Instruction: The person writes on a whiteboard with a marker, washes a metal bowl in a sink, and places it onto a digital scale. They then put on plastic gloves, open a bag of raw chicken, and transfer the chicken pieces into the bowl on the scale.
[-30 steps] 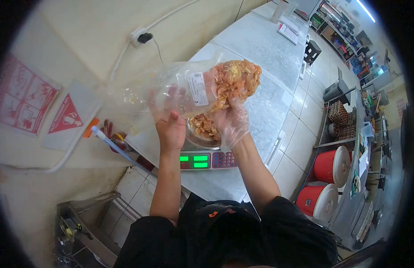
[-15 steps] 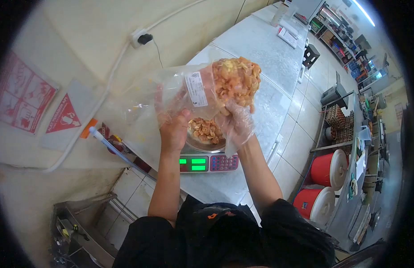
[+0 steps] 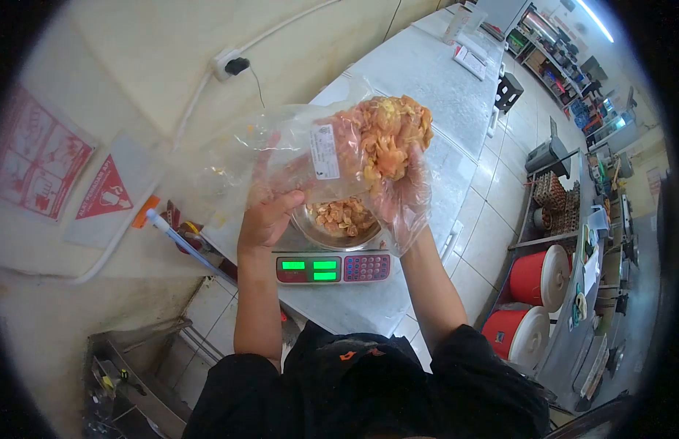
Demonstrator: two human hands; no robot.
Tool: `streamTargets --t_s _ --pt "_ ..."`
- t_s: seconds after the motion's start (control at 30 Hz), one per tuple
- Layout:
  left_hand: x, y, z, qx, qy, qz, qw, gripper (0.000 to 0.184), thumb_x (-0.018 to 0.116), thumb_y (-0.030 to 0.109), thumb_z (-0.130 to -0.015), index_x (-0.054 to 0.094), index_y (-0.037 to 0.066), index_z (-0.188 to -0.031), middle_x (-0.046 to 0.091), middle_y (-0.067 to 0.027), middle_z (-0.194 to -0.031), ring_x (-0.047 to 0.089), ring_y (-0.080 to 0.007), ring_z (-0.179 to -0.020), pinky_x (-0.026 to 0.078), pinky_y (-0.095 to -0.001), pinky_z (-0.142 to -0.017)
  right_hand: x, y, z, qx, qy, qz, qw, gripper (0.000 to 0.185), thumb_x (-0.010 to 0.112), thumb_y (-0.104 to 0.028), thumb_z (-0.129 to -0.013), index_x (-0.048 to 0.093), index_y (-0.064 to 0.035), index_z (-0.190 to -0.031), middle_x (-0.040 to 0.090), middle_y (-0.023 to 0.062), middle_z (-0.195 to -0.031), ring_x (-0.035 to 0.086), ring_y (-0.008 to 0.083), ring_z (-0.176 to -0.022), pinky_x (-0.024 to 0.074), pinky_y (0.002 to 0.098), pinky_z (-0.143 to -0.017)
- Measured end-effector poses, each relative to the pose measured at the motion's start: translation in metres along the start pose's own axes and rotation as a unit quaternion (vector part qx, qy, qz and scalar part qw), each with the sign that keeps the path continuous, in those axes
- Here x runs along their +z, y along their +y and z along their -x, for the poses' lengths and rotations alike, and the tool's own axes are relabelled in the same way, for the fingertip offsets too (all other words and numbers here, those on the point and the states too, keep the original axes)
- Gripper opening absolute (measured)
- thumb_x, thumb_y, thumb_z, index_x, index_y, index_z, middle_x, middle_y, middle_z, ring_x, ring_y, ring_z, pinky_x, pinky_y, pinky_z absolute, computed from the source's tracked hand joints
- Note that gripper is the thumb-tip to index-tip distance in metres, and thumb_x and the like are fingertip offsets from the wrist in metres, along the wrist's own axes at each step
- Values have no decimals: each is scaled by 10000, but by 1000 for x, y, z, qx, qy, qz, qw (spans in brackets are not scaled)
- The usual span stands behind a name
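Note:
A clear plastic bag (image 3: 281, 154) with a white label (image 3: 325, 151) hangs between my hands above the scale. Pieces of raw chicken (image 3: 390, 135) bulge out of its right end. My left hand (image 3: 266, 219) grips the bag's lower left side, thumb on top. My right hand (image 3: 401, 194), in a thin clear plastic glove, is wrapped round the chicken from below and the right. Under the bag, a round metal bowl (image 3: 328, 238) holds more chicken pieces (image 3: 345, 216). The bowl sits on a digital scale (image 3: 333, 268) with lit green displays; the bag hides its far side.
The scale stands on a long white table (image 3: 442, 88) against the wall. A blue-and-white stick (image 3: 182, 238) leans at the left. Red buckets with white lids (image 3: 530, 278) and egg trays (image 3: 551, 192) stand on a rack to the right.
My left hand has shifted left and down a little, uncovering more of the scale's display. My right hand has turned and moved up round the chicken. The bag has moved slightly right.

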State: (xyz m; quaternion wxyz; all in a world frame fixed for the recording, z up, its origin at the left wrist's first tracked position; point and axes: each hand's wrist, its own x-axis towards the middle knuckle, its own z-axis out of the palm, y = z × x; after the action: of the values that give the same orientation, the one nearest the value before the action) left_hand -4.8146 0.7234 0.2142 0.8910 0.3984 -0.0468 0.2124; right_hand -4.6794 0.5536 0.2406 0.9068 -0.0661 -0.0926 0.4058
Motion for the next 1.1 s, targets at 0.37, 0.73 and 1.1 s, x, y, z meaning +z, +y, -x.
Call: streamTargets --t_s 0.37,0.73,1.1 --pt "15 -21 -2 29 1 132 991 743 680 167 -902 271 101 -1517 418 -129 -1477 396 -241 -1374 321 -461 -1144 -15 1 0 10 28 32 999 635 665 -82 -867 355 -22 -1418 518 176 -1355 547 311 -1238 496 476 -1043" --pt "31 -34 3 -42 96 -228 968 493 673 296 -937 534 28 -1327 578 -44 -1271 529 -148 -1162 411 -304 -1017 4 11 4 23 40 115 992 606 679 -15 -848 398 -2 -1385 548 167 -1305 597 279 -1166 546 377 -992" --pt "54 85 -14 221 -101 -704 668 649 873 200 -707 571 -44 -1227 658 -153 -1174 643 -247 -1054 501 -379 -919 -38 -24 11 12 30 159 987 646 681 19 -827 385 -47 -1398 543 140 -1320 596 269 -1170 556 392 -966"
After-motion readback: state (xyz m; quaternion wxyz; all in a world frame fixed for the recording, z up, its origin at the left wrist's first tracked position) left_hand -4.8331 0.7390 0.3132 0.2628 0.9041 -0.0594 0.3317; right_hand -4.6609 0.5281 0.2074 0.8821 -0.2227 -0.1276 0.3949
